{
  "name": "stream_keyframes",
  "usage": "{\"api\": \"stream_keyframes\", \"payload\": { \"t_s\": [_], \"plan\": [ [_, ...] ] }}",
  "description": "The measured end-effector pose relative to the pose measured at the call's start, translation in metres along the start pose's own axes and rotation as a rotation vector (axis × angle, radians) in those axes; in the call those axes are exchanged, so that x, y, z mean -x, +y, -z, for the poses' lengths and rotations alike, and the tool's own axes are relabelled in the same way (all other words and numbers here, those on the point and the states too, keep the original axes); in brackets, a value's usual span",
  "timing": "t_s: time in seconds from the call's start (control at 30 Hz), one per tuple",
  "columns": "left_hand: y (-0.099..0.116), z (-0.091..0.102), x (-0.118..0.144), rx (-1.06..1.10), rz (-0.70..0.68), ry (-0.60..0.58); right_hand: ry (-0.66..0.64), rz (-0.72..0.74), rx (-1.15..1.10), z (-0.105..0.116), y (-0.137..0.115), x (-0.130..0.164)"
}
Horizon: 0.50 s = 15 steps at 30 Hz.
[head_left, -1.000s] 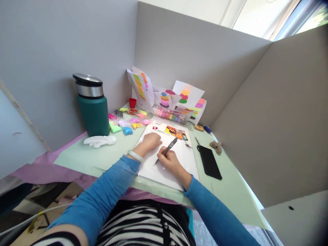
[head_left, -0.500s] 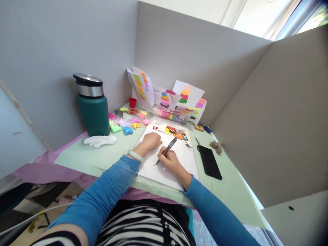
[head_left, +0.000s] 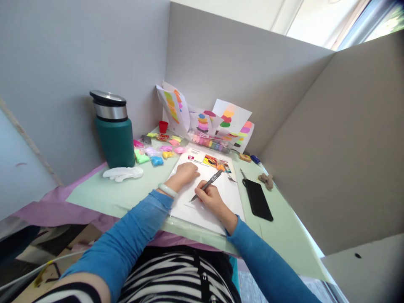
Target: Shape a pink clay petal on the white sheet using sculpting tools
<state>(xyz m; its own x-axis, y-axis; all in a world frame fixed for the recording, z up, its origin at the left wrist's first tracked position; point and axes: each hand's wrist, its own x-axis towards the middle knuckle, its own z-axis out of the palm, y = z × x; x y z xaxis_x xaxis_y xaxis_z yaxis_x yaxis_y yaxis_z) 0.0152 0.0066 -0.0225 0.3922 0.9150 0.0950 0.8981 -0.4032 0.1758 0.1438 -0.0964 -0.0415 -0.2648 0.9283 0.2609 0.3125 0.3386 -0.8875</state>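
Table (head_left: 293, 244) spreads right of our paper (head_left: 192, 213) — our left hand (head_left: 187, 172) lies flat over its left edge; our right hand (head_left: 208, 196) pinches a pen (head_left: 212, 180).

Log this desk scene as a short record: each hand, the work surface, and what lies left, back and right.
Left hand: resting on the white paper, holding nothing visible
Right hand: gripping a dark pen, tip pointing down at the paper
Work surface: table with a pale green cover
Left: upright green bottle, white item in front of it, colourful packets
Back: red cup, sheets with colour swatches
Right: flat black object
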Motion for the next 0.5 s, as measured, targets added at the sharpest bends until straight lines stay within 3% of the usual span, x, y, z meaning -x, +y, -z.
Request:
{"api": "stream_keyframes", "payload": {
  "t_s": [0.5],
  "plan": [
    [0.0002,0.0006,0.0003,-0.008,0.005,-0.009,-0.02,0.041,0.06,-0.0007,-0.0016,0.0012]
  ]
}}
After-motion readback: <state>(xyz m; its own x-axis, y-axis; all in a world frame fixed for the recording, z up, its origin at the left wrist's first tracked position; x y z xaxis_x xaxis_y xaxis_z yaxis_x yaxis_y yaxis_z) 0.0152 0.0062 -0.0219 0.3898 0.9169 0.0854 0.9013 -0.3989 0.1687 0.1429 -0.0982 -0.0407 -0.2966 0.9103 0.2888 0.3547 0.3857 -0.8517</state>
